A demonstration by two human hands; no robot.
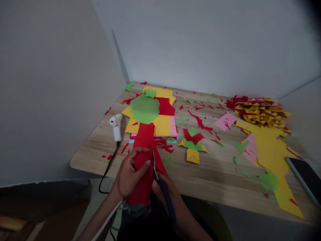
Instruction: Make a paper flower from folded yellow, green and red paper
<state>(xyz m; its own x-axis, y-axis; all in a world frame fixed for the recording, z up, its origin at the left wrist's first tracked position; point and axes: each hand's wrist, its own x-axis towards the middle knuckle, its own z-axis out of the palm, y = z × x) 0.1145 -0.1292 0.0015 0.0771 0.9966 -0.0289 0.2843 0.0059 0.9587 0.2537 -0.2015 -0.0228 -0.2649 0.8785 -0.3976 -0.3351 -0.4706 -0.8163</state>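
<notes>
My left hand [131, 170] grips a long sheet of red paper [142, 140], its thumb lying on top and the fingers at the far side. The sheet reaches past the table's front edge toward my lap. In my right hand [167, 192] is a pair of scissors [164, 194] with dark handles, their blades pointing away from me along the red sheet. A narrower red strip [158, 157] hangs to the right of the blades. Beyond the sheet lies a stack of coloured paper [163, 125], with a round green piece [144, 108] on top.
A white hot glue gun [116, 127] with a black cord stands at the left. Red and green scraps [200, 122] litter the wooden table [208, 180]. A small paper figure [192, 144], a yellow cutout [272, 150], folded yellow pieces [260, 112] and a phone [306, 177] lie to the right.
</notes>
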